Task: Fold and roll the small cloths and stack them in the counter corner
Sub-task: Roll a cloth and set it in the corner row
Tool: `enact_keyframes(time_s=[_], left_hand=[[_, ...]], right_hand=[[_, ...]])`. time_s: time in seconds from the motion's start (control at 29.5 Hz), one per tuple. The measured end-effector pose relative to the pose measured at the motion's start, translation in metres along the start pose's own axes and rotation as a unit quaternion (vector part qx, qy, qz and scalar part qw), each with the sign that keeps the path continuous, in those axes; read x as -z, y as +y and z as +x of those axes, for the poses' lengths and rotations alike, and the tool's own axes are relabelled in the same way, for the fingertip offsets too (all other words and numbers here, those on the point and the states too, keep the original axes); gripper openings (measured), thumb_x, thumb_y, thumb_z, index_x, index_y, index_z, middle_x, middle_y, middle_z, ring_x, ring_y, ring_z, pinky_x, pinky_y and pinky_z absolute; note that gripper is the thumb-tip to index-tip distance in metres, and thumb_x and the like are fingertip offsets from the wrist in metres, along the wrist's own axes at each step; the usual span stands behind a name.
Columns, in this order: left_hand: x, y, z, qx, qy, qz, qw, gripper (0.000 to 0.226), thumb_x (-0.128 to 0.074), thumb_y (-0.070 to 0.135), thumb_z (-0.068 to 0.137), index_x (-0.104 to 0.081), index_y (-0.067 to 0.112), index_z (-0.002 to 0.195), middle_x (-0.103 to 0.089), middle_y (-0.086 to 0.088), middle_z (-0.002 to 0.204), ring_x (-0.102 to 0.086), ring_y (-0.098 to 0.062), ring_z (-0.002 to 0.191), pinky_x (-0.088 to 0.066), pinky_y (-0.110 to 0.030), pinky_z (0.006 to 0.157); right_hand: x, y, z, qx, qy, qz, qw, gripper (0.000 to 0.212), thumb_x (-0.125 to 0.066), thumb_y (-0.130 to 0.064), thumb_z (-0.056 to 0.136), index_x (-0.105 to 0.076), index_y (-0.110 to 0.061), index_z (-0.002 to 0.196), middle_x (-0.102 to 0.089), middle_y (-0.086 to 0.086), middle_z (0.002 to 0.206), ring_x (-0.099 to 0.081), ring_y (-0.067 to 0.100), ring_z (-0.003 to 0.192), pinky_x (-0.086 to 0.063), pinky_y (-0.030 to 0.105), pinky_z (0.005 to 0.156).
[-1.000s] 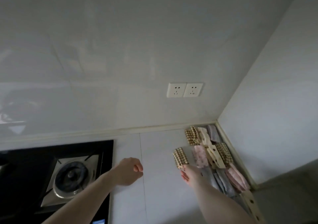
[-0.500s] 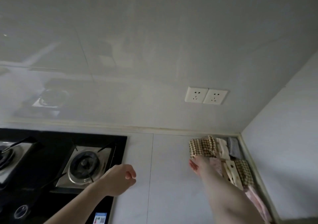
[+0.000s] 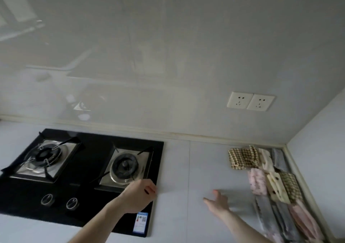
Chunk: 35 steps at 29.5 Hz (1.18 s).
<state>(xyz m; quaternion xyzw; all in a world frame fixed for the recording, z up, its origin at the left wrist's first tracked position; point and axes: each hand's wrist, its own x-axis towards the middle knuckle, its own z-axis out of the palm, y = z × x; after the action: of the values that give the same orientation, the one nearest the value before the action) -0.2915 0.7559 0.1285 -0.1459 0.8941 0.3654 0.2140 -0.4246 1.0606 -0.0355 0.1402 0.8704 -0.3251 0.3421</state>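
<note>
Both hands are empty as we judge it: our right hand (image 3: 217, 202) hovers over the bare surface (image 3: 209, 164) with fingers spread and relaxed, near the rolled cloths (image 3: 268, 179) but not touching them, and our left hand (image 3: 139, 196) hangs loosely curled, holding nothing, over the front right corner of the stove (image 3: 84, 170).

The cloths lie in the far right corner of the surface, packed in rows along the right wall (image 3: 321, 149). Two checked rolls (image 3: 242, 157) sit at the back by the rear edge, with pink, cream and grey ones running forward toward the near edge.

We see no unfolded cloth in view, so the stacking looks nearly or fully done. If we tidy the stack, we should press each roll sideways toward the right wall with flat fingers, so none uncoils. The checked roll on the left end sits outermost and is the likeliest to loosen.

Open room lies between the stove and the cloths, a broad bare strip where the hands can move freely. The right wall and the raised strip along it leave no room beyond the rolls. The sockets (image 3: 251, 102) sit well above on the back wall.
</note>
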Motion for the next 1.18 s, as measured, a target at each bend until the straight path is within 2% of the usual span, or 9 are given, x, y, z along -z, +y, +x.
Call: enact_keyframes(time_s=[0.07, 0.14, 0.24, 0.41, 0.54, 0.68, 0.85, 1.02, 1.18], left_hand=[[0.007, -0.03, -0.023, 0.028, 0.029, -0.019, 0.999, 0.017, -0.068, 0.032, 0.09, -0.071, 0.03, 0.107, -0.073, 0.012, 0.097, -0.068, 0.001, 0.091, -0.056, -0.024, 0.089], [0.014, -0.067, -0.051, 0.064, 0.059, -0.028, 0.996, 0.019, -0.069, 0.035, 0.09, -0.07, 0.033, 0.108, -0.071, 0.015, 0.099, -0.066, 0.0, 0.093, -0.056, -0.024, 0.089], [0.026, -0.124, -0.1, 0.111, 0.106, -0.043, 0.987, 0.021, -0.069, 0.034, 0.089, -0.069, 0.036, 0.11, -0.068, 0.019, 0.102, -0.065, 0.0, 0.095, -0.055, -0.022, 0.087], [0.051, -0.208, -0.191, 0.129, 0.186, -0.06, 0.972, 0.02, -0.067, 0.034, 0.094, -0.061, 0.043, 0.111, -0.063, 0.021, 0.112, -0.061, 0.002, 0.097, -0.046, -0.013, 0.077], [0.077, -0.268, -0.262, 0.145, 0.244, -0.079, 0.956, 0.022, -0.066, 0.035, 0.095, -0.062, 0.041, 0.116, -0.06, 0.022, 0.117, -0.061, 0.003, 0.1, -0.045, -0.014, 0.079], [0.099, -0.314, -0.317, 0.152, 0.292, -0.108, 0.938, 0.019, -0.067, 0.035, 0.094, -0.063, 0.045, 0.11, -0.062, 0.021, 0.106, -0.062, 0.002, 0.098, -0.049, -0.017, 0.081], [0.123, -0.374, -0.359, 0.162, 0.332, -0.152, 0.917, 0.017, -0.069, 0.037, 0.091, -0.064, 0.048, 0.102, -0.064, 0.017, 0.107, -0.066, 0.002, 0.096, -0.055, -0.027, 0.088], [0.151, -0.428, -0.381, 0.174, 0.371, -0.177, 0.895, 0.017, -0.069, 0.03, 0.091, -0.069, 0.041, 0.104, -0.06, 0.02, 0.111, -0.063, 0.01, 0.096, -0.047, -0.008, 0.077], [0.195, -0.5, -0.399, 0.214, 0.395, -0.197, 0.871, 0.019, -0.07, 0.03, 0.09, -0.067, 0.041, 0.105, -0.059, 0.022, 0.114, -0.067, 0.001, 0.095, -0.048, -0.011, 0.078]], right_hand=[[-0.023, -0.02, -0.01, 0.021, -0.035, 0.028, 0.999, 0.08, -0.072, -0.048, 0.087, -0.045, -0.01, 0.151, -0.045, 0.018, 0.15, -0.049, 0.033, 0.136, -0.046, 0.035, 0.1], [-0.05, -0.051, -0.042, 0.072, -0.083, 0.05, 0.993, 0.067, -0.069, -0.038, 0.095, -0.044, -0.01, 0.151, -0.048, 0.013, 0.148, -0.055, 0.026, 0.126, -0.052, 0.033, 0.089], [-0.101, -0.103, -0.106, 0.147, -0.15, 0.06, 0.976, 0.05, -0.062, -0.027, 0.101, -0.046, -0.015, 0.147, -0.05, 0.006, 0.145, -0.056, 0.014, 0.108, -0.049, 0.023, 0.068], [-0.196, -0.173, -0.204, 0.253, -0.219, 0.052, 0.941, 0.041, -0.067, -0.038, 0.096, -0.054, -0.036, 0.135, -0.047, -0.008, 0.143, -0.06, 0.015, 0.12, -0.058, 0.031, 0.091], [-0.265, -0.222, -0.28, 0.314, -0.257, 0.03, 0.914, 0.043, -0.064, -0.042, 0.096, -0.054, -0.036, 0.137, -0.049, -0.014, 0.142, -0.064, 0.009, 0.113, -0.057, 0.028, 0.09], [-0.321, -0.254, -0.339, 0.344, -0.282, -0.002, 0.896, 0.042, -0.063, -0.044, 0.096, -0.053, -0.041, 0.137, -0.047, -0.018, 0.142, -0.063, 0.009, 0.114, -0.055, 0.034, 0.099], [-0.376, -0.291, -0.383, 0.371, -0.314, -0.071, 0.871, 0.044, -0.061, -0.045, 0.098, -0.047, -0.047, 0.139, -0.043, -0.022, 0.143, -0.059, 0.01, 0.118, -0.047, 0.04, 0.109], [-0.444, -0.344, -0.4, 0.383, -0.336, -0.095, 0.855, 0.042, -0.063, -0.044, 0.097, -0.049, -0.05, 0.136, -0.047, -0.021, 0.14, -0.059, 0.01, 0.118, -0.047, 0.036, 0.107], [-0.528, -0.408, -0.409, 0.397, -0.368, -0.103, 0.835, 0.039, -0.065, -0.042, 0.096, -0.052, -0.048, 0.132, -0.051, -0.022, 0.131, -0.063, 0.007, 0.111, -0.05, 0.029, 0.1]])
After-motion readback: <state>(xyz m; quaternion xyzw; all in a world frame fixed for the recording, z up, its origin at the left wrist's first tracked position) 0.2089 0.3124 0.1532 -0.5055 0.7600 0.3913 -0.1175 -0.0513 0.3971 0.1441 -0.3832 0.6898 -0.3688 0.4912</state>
